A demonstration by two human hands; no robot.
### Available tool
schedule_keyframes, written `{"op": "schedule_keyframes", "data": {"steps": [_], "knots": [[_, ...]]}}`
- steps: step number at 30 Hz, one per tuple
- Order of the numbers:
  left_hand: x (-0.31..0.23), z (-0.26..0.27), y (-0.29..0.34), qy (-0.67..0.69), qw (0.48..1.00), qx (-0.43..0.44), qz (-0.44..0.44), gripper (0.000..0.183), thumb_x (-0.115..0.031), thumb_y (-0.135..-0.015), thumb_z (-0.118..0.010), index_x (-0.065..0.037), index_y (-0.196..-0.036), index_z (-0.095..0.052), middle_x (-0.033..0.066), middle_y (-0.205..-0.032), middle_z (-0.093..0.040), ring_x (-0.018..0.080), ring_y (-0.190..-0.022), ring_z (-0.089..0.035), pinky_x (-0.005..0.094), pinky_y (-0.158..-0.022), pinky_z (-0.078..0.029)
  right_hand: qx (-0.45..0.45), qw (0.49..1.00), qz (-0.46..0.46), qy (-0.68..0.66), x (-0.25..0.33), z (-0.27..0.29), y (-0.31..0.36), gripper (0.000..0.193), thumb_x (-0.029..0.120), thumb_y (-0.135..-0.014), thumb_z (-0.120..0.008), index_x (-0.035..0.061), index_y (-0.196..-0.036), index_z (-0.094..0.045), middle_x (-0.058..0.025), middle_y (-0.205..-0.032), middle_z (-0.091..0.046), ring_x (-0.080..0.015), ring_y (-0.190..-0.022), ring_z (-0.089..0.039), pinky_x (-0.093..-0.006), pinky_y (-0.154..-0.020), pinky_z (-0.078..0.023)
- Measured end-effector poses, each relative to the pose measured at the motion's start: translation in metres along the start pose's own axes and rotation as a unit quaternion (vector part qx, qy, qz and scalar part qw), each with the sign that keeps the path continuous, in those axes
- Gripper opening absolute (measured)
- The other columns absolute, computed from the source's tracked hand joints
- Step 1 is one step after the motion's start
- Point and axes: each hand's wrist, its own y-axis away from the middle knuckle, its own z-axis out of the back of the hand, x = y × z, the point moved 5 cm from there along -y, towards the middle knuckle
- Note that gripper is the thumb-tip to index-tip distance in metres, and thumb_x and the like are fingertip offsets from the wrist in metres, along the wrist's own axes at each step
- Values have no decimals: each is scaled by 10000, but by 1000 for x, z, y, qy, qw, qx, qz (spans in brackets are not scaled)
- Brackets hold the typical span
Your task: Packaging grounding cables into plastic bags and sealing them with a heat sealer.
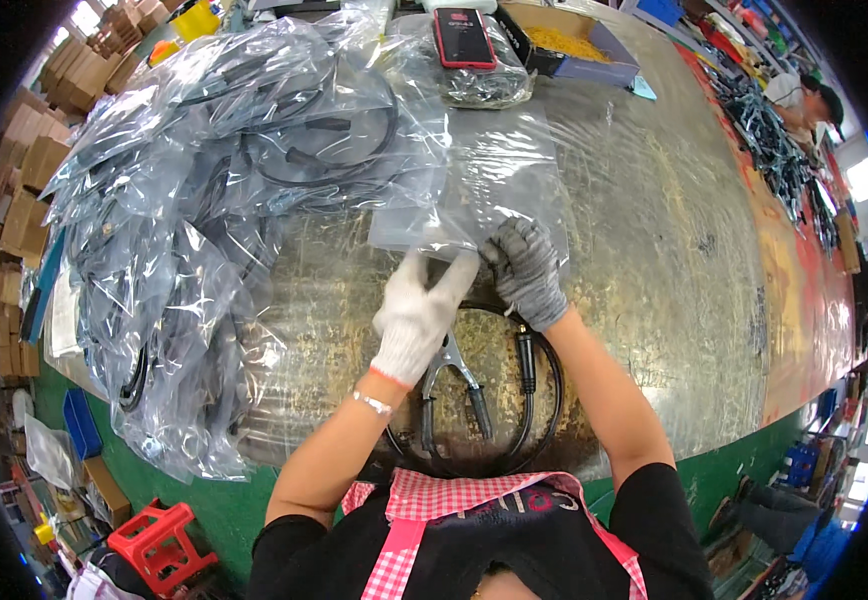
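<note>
My left hand (422,310), in a white knit glove, is at the near edge of a clear plastic bag (504,165). Its thumb and fingers grip the film there, and the fingertips show partly through it. At the bag's near right corner, my right hand (529,272) in a grey glove has its fingers curled on the same edge. Below both hands lies a coiled black cable (561,385), close to my body. Within the coil are a metal spring clamp (451,362) with black grips and a black cable connector (526,360).
A large heap of bagged black cables (244,150) covers the table's left side. At the far edge are a phone (465,38) on a bagged stack and an open box (579,45) of yellow pieces. A red stool (162,540) stands lower left; another person (804,100) is far right.
</note>
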Motion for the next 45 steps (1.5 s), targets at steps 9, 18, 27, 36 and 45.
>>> {"op": "schedule_keyframes", "data": {"steps": [9,18,27,36,45], "knots": [[-10,31,11,-103,939,-226,-237,396,-211,-808,-695,-51,-1148,-571,139,-1070,-562,196,-877,-595,323,-729,-521,-245,968,3,-49,-15,24,9,53,82,-793,-626,55,-781,-582,-135,-749,-557,-338,-694,-552,-410,-619,-449],[-61,4,-6,-462,724,-143,-491,224,-204,-681,-717,-173,-876,-613,63,-1062,-525,281,-1077,-477,512,-982,-322,-67,986,86,128,14,38,13,295,344,-716,-710,102,-866,-633,-83,-895,-602,-280,-870,-572,-446,-819,-403],[-63,-13,19,-401,779,-62,-477,474,-332,-646,-758,-138,-1046,-595,51,-1064,-520,277,-1074,-471,489,-985,-315,-49,953,15,297,-12,62,12,252,252,-710,-683,159,-943,-666,-57,-972,-617,-263,-952,-556,-448,-885,-383],[-74,-14,-2,-442,762,-70,-468,604,-352,-647,-761,-111,-1157,-544,87,-1146,-477,292,-1147,-424,503,-1036,-288,-88,940,17,331,-10,79,8,238,228,-655,-675,148,-879,-663,-53,-943,-606,-266,-938,-549,-455,-861,-382],[-65,-27,-31,-527,686,-140,-481,392,-183,-678,-676,-149,-1061,-598,86,-1111,-522,275,-1118,-469,474,-1030,-320,-82,927,11,366,-7,85,2,188,217,-688,-664,116,-843,-628,-80,-962,-594,-277,-926,-547,-458,-831,-391]]}}
